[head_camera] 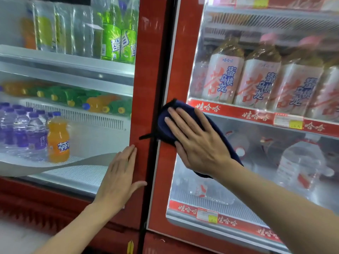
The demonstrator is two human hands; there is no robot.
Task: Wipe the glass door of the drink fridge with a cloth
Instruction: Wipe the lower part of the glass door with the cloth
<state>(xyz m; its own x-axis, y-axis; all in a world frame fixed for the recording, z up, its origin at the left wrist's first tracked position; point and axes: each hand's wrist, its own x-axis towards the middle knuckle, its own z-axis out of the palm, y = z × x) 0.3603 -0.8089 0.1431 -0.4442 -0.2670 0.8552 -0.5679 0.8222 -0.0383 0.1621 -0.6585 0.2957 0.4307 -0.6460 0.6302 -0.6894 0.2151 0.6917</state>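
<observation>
Two red-framed fridge doors fill the view. My right hand point(196, 140) lies flat, fingers straight, on a dark blue cloth point(165, 121) and presses it against the left frame and glass of the right-hand glass door point(266, 162). Part of the cloth sticks out below my wrist. My left hand point(119, 178) rests flat, fingers straight, on the red frame of the left-hand door point(141, 88), beside the dark gap between the doors.
Behind the right glass stand tea bottles point(260, 83) on a red-labelled shelf, with large water jugs point(300, 162) below. The left fridge holds green soda bottles point(119, 41), small water bottles point(23, 132) and an orange drink point(58, 138).
</observation>
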